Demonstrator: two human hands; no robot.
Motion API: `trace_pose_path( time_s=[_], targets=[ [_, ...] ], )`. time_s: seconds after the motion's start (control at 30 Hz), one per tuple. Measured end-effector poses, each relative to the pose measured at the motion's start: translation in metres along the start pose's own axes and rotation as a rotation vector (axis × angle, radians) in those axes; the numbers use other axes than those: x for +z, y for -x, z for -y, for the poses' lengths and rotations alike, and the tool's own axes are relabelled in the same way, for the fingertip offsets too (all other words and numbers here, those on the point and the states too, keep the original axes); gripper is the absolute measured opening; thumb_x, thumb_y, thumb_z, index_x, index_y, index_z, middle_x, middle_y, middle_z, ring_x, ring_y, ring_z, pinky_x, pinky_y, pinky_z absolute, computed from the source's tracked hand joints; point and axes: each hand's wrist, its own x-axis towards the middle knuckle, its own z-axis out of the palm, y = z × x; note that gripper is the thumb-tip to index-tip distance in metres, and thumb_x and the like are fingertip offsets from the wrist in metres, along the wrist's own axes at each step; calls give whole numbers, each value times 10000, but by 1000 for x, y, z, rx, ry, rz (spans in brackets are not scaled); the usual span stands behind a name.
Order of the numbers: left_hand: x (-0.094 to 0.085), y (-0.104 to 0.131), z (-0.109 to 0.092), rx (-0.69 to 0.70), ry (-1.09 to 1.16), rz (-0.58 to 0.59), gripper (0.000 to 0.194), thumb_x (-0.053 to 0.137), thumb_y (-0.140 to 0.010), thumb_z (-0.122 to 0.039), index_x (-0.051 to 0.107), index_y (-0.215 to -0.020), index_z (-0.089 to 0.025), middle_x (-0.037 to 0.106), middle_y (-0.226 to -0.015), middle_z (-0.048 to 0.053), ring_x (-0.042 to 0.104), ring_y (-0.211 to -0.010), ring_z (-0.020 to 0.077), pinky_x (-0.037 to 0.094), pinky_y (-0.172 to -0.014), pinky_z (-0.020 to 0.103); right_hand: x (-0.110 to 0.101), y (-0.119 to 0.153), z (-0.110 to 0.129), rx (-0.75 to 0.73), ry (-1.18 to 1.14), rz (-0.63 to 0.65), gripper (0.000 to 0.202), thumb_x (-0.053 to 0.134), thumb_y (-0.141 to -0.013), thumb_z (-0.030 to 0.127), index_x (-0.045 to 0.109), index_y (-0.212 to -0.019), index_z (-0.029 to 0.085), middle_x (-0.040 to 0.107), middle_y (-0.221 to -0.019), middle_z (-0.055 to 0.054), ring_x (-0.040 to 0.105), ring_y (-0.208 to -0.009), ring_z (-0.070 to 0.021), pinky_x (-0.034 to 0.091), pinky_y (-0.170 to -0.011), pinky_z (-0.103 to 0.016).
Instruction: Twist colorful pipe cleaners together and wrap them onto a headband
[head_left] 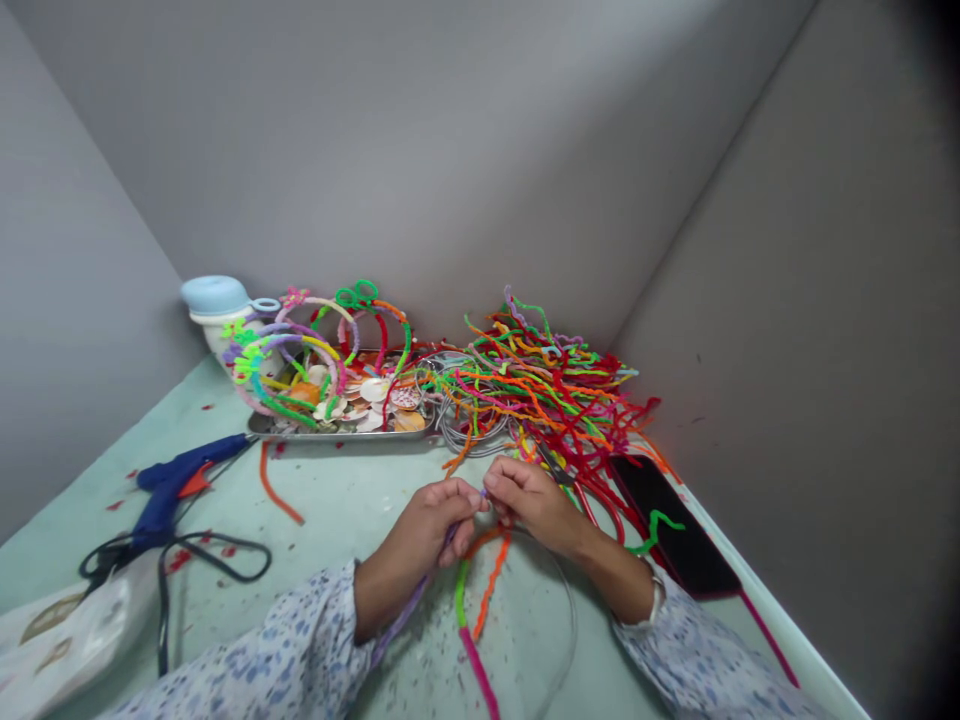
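Observation:
My left hand [439, 520] and my right hand [529, 500] meet fingertip to fingertip over the table, both closed in a pinch. A purple pipe cleaner [409, 612] runs from the left fingers down along the left wrist, and its tip shows between the two hands. The right fingertips pinch at that tip. Just below the hands lies a thin wire hoop [573, 612], partly wrapped in orange, green and magenta pipe cleaner [480, 668]. A loose orange pipe cleaner end [492, 585] sticks out from it. The hands hide the hoop's top.
Behind the hands stand a metal tray [345, 436] of shells, several wrapped hoops [337, 350] and a heap of pipe cleaners [555, 380]. A blue glue gun [169, 490] with its cord lies left, near a white-and-blue bottle [221, 315]. A black phone [675, 530] lies right.

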Motion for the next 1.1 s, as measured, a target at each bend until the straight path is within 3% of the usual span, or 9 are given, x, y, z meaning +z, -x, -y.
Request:
trace_pose_path(
  time_s=[0.17,0.47,0.77,1.0,1.1],
  targets=[
    [0,0,5,10,24,4,199,597,-780,-355,548,-729,-169,412,-368,-100,247,-304,42,172,-340,180,0,1,-1,33,-27,-49,346,633,-810,497,526,-719,181,499,-517,73,411,-436,-64,305,-448,-201],
    [-6,-7,17,0,14,26,247,600,-797,-407,553,-751,-169,433,-360,-91,244,-296,44,144,-336,180,2,1,-11,173,-348,-53,379,727,-737,475,517,-669,167,556,-534,55,489,-419,-55,289,-395,-167],
    [-4,0,5,-78,330,266,132,568,-859,-225,558,-753,-145,407,-392,-89,219,-312,25,155,-361,182,3,1,-13,112,-491,-10,357,729,-750,465,539,-700,168,585,-546,46,530,-432,-61,377,-416,-158],
    [-7,-2,13,-20,387,238,136,542,-893,-208,559,-776,-140,448,-407,-75,236,-321,26,150,-367,182,-2,-2,-19,42,-451,-33,385,578,-856,541,612,-848,158,628,-655,0,589,-511,-90,375,-388,-157],
    [-7,-3,16,-4,378,234,165,538,-901,-219,556,-760,-135,457,-431,-70,250,-335,25,156,-371,180,-3,-1,-20,50,-424,-29,347,628,-833,512,602,-833,166,616,-670,13,567,-510,-75,372,-406,-154]
  ],
)
